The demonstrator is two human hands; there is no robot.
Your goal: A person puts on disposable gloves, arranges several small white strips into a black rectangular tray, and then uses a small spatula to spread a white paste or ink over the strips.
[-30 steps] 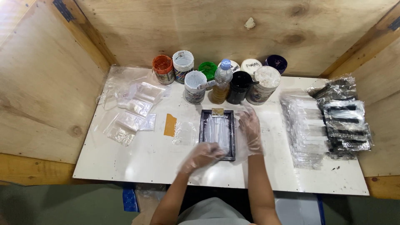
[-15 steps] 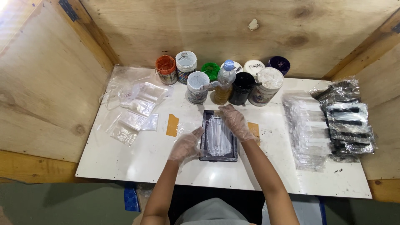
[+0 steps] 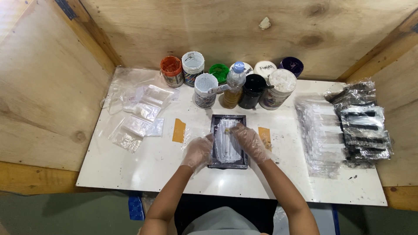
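Desk (image 3: pixel 143 174): white, flat top. At 12 o'clock, a cluster of paint jars (image 3: pixel 204 89) and one bottle (image 3: pixel 233 85). At 9 o'clock, clear plastic bags (image 3: pixel 139 115). Centre, dark tray (image 3: pixel 228 142) flanked by two orange tabs (image 3: pixel 178 130). At 3 o'clock, stacked clear packets (image 3: pixel 320 135) and black packets (image 3: pixel 363 126).

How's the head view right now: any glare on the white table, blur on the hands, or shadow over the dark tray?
Head view: even overhead light, with mild glare on the white table; the left hand and right hand are slightly soft, and the clear gloves hide finger detail; the dark tray is unshadowed, its contents washed pale; the wooden walls bend toward the edges.
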